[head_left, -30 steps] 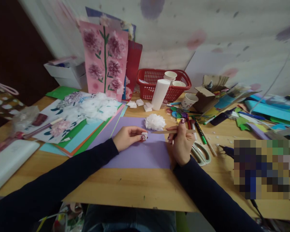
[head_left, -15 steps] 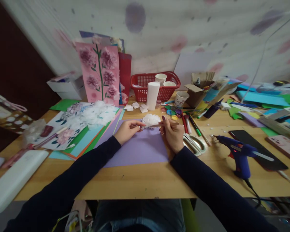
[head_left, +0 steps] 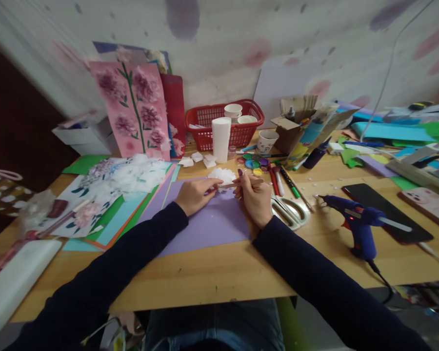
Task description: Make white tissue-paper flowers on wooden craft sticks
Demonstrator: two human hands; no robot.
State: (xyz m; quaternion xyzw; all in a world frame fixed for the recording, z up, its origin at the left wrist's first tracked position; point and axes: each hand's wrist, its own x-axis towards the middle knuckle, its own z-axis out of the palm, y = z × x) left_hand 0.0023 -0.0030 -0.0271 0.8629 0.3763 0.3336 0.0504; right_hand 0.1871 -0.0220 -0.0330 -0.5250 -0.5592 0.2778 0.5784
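A fluffy white paper flower (head_left: 221,174) lies near the top edge of a purple sheet of paper (head_left: 208,231). My right hand (head_left: 255,199) grips a flat wooden craft stick (head_left: 227,185), whose far end points left across the flower's front. My left hand (head_left: 196,196) is pinched at the flower's left front edge, close to the stick's tip. What lies between its fingertips is too small to make out. Beside my right wrist are white-handled scissors (head_left: 292,213).
Behind the flower stand a white paper roll (head_left: 221,140) and a red basket (head_left: 197,116) with cups. Open paint pots (head_left: 258,172) and markers (head_left: 276,180) lie to the right. A blue glue gun (head_left: 364,234) sits beside a black phone (head_left: 384,209). White tissue pieces (head_left: 142,173) cover papers at left.
The view has shifted slightly, so things appear further left. My left fingertips have come closer to the stick's tip and the flower. My right hand still holds the stick.
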